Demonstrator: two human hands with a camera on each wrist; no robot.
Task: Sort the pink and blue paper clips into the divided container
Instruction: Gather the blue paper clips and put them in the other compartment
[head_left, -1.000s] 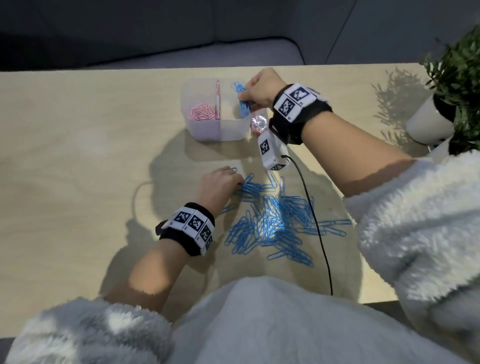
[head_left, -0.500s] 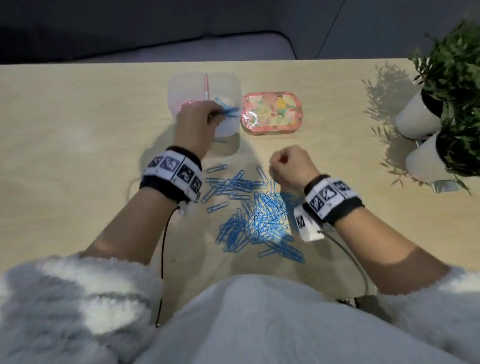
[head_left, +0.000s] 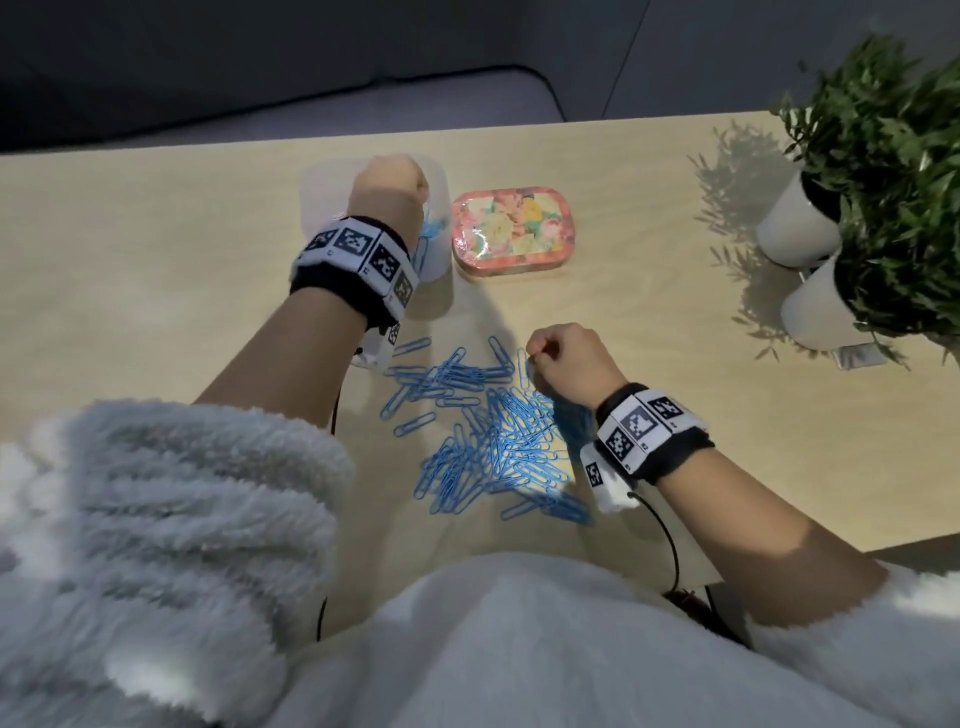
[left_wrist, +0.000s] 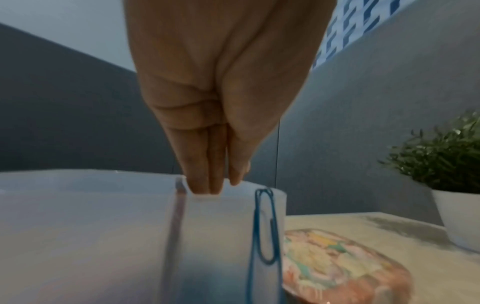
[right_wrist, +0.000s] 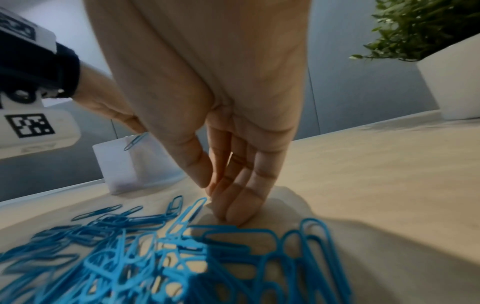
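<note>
- Sorting looks well along: all that's loose on the counter (head_left: 156, 249) is a pile of blue clips (head_left: 488, 441), no pink ones showing among them.
- Left hand (head_left: 387, 189) is up over the box (left_wrist: 221, 226), fingers pointing down into the right half next to the divider (left_wrist: 176, 216). Can't tell if it's got anything pinched. One clip (left_wrist: 265, 230) shows against the box's near wall.
- Right hand (right_wrist: 228, 174) is down at the far edge of the pile, fingertips on the counter, thumb closing toward the index. Looks like it's going for a clip; nothing clearly caught yet, so I'd call it released.
- My guess on handling: these things are featherlight, thin and springy, coated so a bit slick, and they hook into each other. Pinch one by a rounded end, or slide it free to the edge first, otherwise neighbours could tag along.
- Floral tin (head_left: 511, 231) sits just right of the box, plants (head_left: 893, 156) off to the right.
</note>
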